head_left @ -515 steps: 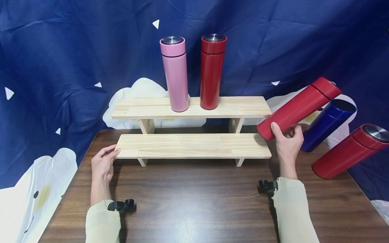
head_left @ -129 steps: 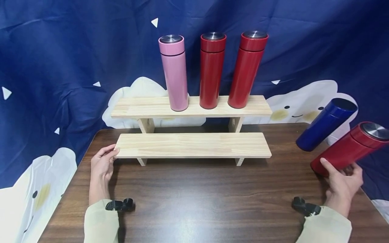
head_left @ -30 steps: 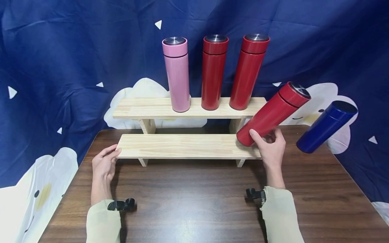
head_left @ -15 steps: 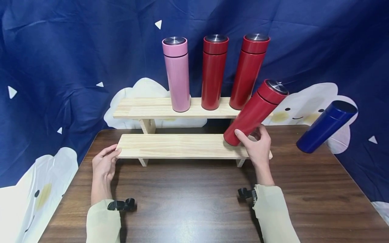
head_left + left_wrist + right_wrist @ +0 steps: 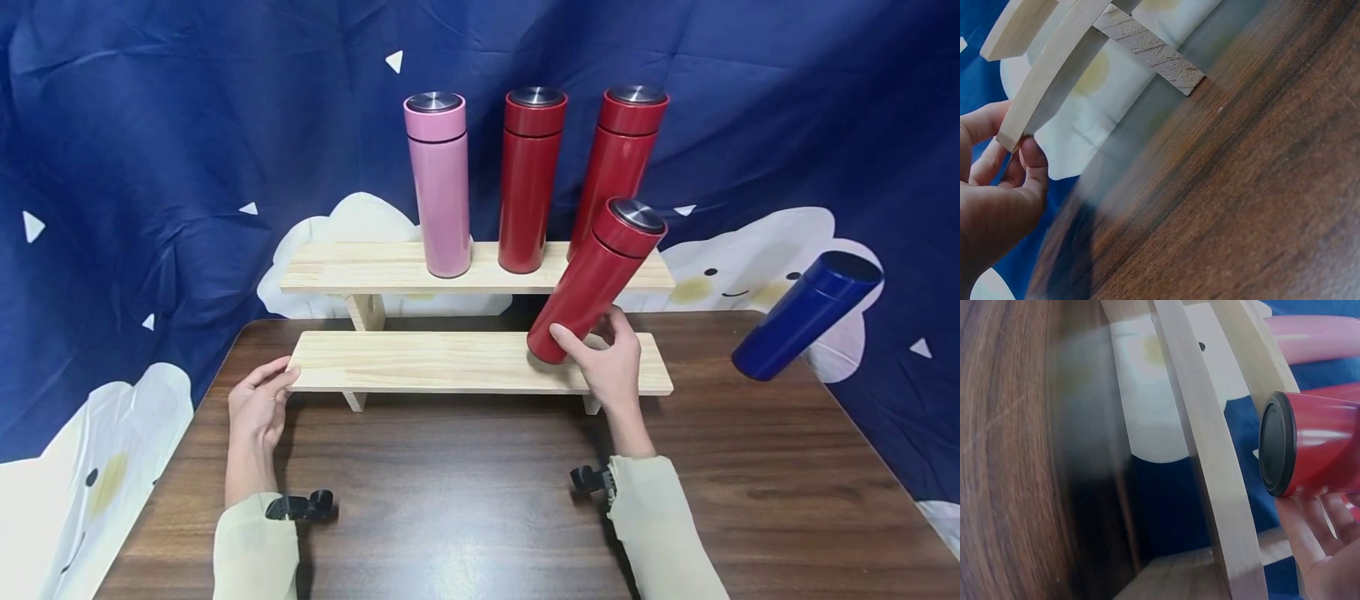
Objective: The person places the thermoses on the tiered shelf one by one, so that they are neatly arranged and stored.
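Note:
My right hand (image 5: 613, 367) grips a red thermos bottle (image 5: 592, 279) low on its body, tilted with its steel lid up and right, over the right half of the lower shelf (image 5: 420, 362). Its black base (image 5: 1277, 445) looks raised off the board in the right wrist view. At the shelf's left end my left hand (image 5: 258, 408) pinches the board (image 5: 1013, 122) between thumb and fingers. Upright on the upper shelf (image 5: 352, 268) stand a pink thermos bottle (image 5: 441, 204), a red one (image 5: 531, 192) and another red one (image 5: 626, 158), partly hidden by the held bottle.
A blue thermos bottle (image 5: 802, 317) stands on the right of the brown wooden table (image 5: 465, 492). Behind hangs a dark blue cloth (image 5: 225, 108) with white cloud shapes. The upper shelf rises behind the lower one.
The right hand took the red bottle from the table's right side and carried it left over the lower shelf. Earlier, another red bottle went onto the upper shelf. The left hand stayed put.

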A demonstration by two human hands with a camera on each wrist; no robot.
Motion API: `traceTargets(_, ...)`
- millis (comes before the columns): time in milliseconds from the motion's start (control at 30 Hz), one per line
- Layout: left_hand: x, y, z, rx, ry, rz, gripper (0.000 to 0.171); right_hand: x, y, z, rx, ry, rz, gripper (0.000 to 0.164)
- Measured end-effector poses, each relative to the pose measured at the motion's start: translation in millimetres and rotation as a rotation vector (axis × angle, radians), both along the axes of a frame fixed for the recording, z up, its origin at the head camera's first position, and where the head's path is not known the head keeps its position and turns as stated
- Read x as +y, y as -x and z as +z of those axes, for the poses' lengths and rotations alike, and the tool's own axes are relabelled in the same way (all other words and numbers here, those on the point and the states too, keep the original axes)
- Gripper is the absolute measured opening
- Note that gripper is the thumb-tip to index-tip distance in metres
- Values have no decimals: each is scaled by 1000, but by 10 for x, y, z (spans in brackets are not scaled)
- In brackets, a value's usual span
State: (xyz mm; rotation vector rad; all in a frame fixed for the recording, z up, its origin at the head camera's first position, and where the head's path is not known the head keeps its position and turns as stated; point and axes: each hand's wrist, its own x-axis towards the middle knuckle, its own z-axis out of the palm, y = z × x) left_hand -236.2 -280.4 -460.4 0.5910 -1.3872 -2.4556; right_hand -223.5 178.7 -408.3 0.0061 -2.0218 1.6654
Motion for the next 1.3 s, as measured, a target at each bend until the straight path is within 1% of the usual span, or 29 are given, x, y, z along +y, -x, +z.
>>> traceTargets(133, 2, -4, 5, 5, 11, -3, 24, -73, 2, -9, -3, 12, 36, 56)
traceTargets(433, 6, -18, 12, 1, -10, 0, 24, -240, 43, -16, -13, 3, 112, 58)
traceTargets(500, -1, -14, 12, 2, -13, 0, 24, -310, 1, 61, -21, 0, 131, 58)
traceTargets(667, -16, -2, 11, 10, -28, -3, 25, -503, -123, 250, -55, -16, 145, 59)
traceTargets(767, -14, -8, 7, 13, -33, 1, 25, -571, -128, 261, -74, -31, 147, 58)
traceTargets(900, -14, -14, 2, 14, -32, 4, 25, -632, -67, 198, -87, -41, 159, 60)
traceTargets(1100, -9, -9, 7, 11, -22, 1, 25, -677, 129, -26, -62, -27, 168, 65)
traceTargets(1300, -7, -3, -1, 9, -20, -4, 25, -725, 185, -91, -32, -48, 172, 65)
